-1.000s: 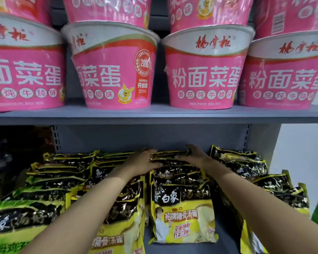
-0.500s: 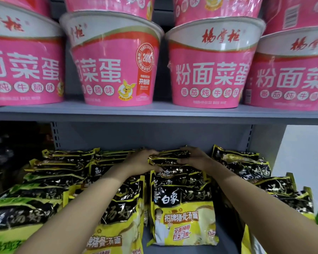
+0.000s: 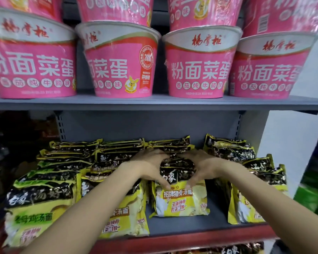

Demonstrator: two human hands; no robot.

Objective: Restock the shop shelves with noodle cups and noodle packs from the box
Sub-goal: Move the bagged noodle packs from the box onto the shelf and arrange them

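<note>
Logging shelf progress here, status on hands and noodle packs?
Left hand and right hand both gripping the middle row of noodle packs, thumbs on the front pack. Noodle cups stacked above. Nothing in the way.

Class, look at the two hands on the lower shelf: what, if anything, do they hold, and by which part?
Both the left hand and the right hand grip the middle row of noodle packs near its top edges.

Noodle cups (image 3: 200,65) stand stacked in a row on the upper shelf (image 3: 154,102). Below, noodle packs (image 3: 180,197) stand in rows front to back on the lower shelf (image 3: 200,224), both hands on the middle row.
</note>
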